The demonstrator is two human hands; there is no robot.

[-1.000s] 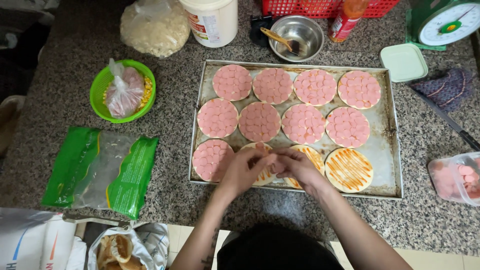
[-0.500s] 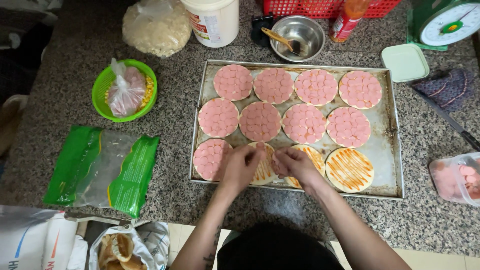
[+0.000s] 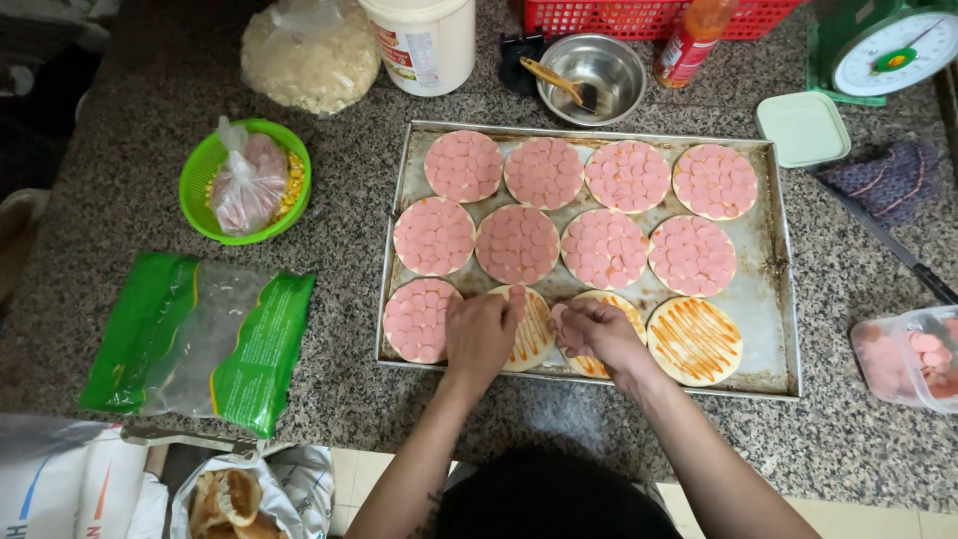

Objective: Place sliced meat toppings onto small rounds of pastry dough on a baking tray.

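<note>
While the left hand (image 3: 481, 334) pinches a pink sausage slice (image 3: 516, 296) between closed fingers over the sauced round (image 3: 529, 329) on the tray's (image 3: 783, 299) front row, the right hand (image 3: 591, 334), cupped around spare slices, could let some slip onto bare metal

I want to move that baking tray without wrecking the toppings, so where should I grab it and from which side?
Probably take the baking tray by its raised rim at the two short ends, coming in from left and right. It lies flat and is covered in rounds; the left hand and right hand work at its near edge, and the ends stand freest.
</note>
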